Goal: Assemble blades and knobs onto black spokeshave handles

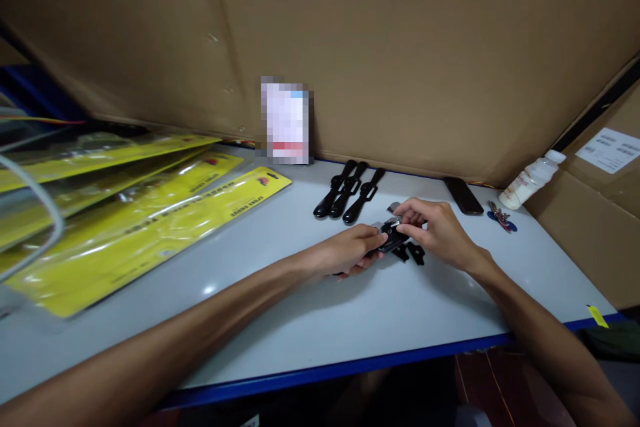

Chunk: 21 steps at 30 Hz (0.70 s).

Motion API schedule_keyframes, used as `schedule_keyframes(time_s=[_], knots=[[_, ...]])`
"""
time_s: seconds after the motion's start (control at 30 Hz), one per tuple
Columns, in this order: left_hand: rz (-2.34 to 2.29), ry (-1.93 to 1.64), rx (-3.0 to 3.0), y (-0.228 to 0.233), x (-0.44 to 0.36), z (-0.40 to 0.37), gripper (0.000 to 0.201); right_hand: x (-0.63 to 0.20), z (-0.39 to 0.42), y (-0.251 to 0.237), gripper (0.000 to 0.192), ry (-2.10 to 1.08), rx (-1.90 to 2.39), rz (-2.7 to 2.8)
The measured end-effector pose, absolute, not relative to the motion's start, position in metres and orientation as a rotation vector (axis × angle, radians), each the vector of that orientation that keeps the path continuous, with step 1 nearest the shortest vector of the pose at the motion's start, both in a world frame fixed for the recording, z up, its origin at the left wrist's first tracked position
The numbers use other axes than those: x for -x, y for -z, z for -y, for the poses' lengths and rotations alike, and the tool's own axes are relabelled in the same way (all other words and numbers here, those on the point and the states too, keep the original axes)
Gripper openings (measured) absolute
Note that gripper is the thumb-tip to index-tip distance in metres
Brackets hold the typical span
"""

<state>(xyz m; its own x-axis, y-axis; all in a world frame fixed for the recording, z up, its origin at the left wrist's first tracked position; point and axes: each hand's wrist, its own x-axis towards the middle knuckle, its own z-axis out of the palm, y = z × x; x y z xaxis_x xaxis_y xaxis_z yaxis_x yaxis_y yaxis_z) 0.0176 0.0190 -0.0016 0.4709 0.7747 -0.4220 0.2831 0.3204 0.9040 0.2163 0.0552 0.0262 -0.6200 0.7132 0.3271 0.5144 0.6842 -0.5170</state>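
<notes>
Left hand [353, 250] and right hand [435, 230], arms outstretched, both pinch one black clip [393, 237].

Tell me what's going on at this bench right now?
A person works over a white table. The left hand and the right hand meet on one small black part, held just above the tabletop. More small black pieces lie under the right hand. Three black straps lie side by side behind. Yellow packets are stacked at the left; a white bottle lies at the right.
</notes>
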Motion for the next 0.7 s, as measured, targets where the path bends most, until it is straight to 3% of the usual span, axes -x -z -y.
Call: schedule_keyframes(time_s=[0.47, 0.7], knots=[[-1.069, -0.437, -1.236, 0.005, -0.015, -0.020, 0.033, -0.213, -0.050, -0.014, 0.026, -0.131, 0.650, 2.546], [-1.030, -0.404, -1.173, 0.002, -0.013, -0.022, 0.035, -0.211, -0.048, -0.014, 0.036, 0.209, 0.560, 2.671]])
